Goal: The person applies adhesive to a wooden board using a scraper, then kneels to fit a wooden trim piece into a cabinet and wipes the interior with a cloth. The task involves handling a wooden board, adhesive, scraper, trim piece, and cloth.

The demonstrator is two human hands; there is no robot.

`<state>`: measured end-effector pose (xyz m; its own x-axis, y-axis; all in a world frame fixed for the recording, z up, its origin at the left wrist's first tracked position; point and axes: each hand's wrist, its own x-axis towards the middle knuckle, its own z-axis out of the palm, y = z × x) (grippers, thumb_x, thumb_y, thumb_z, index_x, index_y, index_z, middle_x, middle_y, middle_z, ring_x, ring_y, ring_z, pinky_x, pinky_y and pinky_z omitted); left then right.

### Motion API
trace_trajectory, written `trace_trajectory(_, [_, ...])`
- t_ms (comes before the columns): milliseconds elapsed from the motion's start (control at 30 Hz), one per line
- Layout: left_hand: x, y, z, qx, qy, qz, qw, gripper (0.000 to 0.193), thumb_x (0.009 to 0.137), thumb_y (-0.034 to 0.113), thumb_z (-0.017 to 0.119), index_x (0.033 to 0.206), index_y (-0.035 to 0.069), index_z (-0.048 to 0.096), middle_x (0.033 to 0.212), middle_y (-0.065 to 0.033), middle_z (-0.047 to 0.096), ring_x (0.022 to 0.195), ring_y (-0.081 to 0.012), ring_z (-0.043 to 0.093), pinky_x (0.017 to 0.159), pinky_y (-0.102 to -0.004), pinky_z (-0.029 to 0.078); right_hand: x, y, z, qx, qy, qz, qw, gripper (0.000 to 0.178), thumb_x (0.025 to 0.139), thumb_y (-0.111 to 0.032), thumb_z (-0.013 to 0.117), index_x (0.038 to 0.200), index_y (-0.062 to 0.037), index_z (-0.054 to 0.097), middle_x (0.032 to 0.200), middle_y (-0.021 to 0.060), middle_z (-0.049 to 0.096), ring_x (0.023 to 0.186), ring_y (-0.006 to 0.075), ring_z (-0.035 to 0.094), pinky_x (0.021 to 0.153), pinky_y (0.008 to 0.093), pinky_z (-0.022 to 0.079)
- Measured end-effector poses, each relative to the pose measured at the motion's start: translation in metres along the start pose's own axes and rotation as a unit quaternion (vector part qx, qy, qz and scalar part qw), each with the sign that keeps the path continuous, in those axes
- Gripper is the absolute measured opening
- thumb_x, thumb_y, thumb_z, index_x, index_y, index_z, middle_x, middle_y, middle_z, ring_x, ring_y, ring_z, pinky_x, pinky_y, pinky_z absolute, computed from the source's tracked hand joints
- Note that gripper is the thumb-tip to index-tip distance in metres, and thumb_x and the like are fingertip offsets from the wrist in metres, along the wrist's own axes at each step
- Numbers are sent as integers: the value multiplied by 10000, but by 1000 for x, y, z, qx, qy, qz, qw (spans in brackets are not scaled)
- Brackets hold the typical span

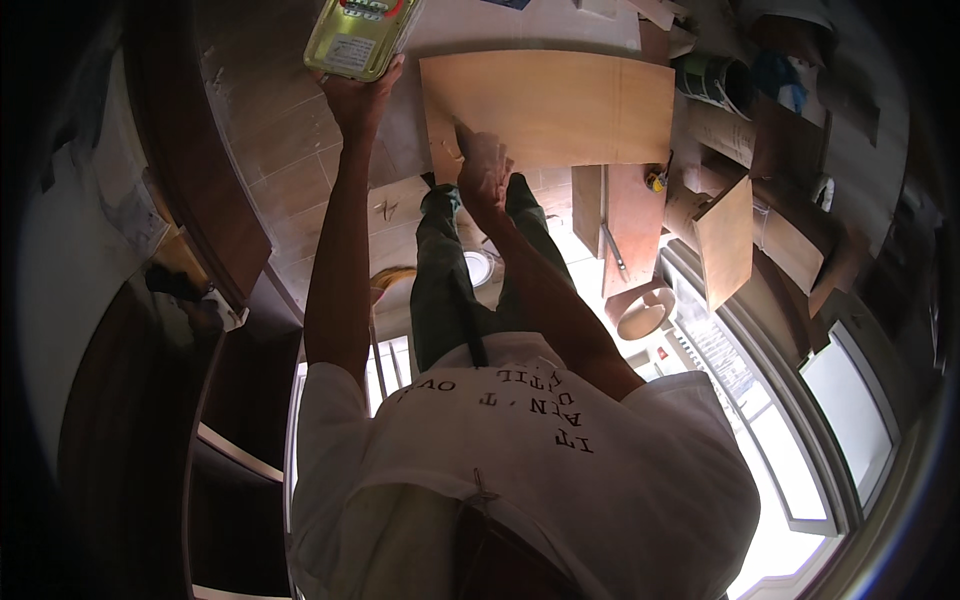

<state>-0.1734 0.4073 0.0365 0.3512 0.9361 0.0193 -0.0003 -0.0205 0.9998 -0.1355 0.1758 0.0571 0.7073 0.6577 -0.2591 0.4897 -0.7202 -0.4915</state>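
Note:
My left hand (362, 98) is closed around the lower end of a rectangular gold-coloured metal can (355, 40), raised at the upper left. The can carries a pale label and a red-ringed patch, and the frame cuts off its far end. A curved, light-brown wooden panel (560, 105) lies across in front of me. Over its near left part is my right hand (485, 165), fingers curled and slightly blurred. Something dark and narrow juts from that hand toward the panel; its kind cannot be made out. A small lighter mark shows on the panel beside it.
Right of my legs, a reddish board (635, 220) carries a thin metal strip (614, 250) and a small yellow-and-black tool (656, 181). Beyond stand a dark bucket (715, 84) and loose wooden pieces (725, 240). Dark cabinet shelves (240, 500) line the left; a broom-like brush (392, 278) is near my legs.

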Motion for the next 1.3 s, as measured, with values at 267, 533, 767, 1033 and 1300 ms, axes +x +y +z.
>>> trace_trajectory(267, [1, -22, -6, 110, -51, 34, 992, 616, 683, 118, 888, 1151, -4, 506, 1067, -85, 648, 928, -138, 644, 836, -292, 529, -17, 15, 6, -260, 26, -173, 950, 470, 858, -48, 533, 1319, -138, 530, 1135, 92, 570, 1045, 247, 569, 872, 389, 473])
trace_trajectory(533, [-3, 3, 7, 40, -66, 25, 997, 776, 710, 133, 877, 1268, 24, 349, 1128, -75, 624, 950, -143, 633, 913, -299, 483, -27, 41, 11, -229, -88, -185, 951, 537, 887, -12, 499, 1417, -98, 486, 1266, 147, 570, 1121, 256, 551, 958, 412, 427])
trace_trajectory(767, [0, -11, 13, -375, -64, -183, 907, 794, 723, 138, 867, 1316, 5, 356, 1092, -64, 645, 948, -141, 637, 895, -270, 494, -17, 88, -34, -177, -104, -214, 955, 551, 817, -75, 587, 1350, -213, 564, 1255, 101, 539, 1170, 338, 502, 989, 493, 381])
trace_trajectory(1033, [-5, -2, 10, 48, -30, 50, 997, 550, 762, 133, 824, 1209, -1, 533, 1051, -53, 659, 915, -143, 639, 843, -281, 506, -32, 74, -6, -99, -15, -53, 994, 373, 881, -128, 572, 1253, -128, 593, 1096, 115, 595, 990, 313, 564, 799, 490, 475])
trace_trajectory(1300, [0, 2, 6, 32, -57, 2, 998, 726, 681, 43, 874, 1182, 21, 350, 1122, -116, 588, 989, -155, 634, 822, -278, 578, -73, 27, 9, -57, -172, -92, 979, 530, 838, -6, 516, 1354, -123, 542, 1136, 180, 572, 1091, 364, 536, 874, 494, 452])
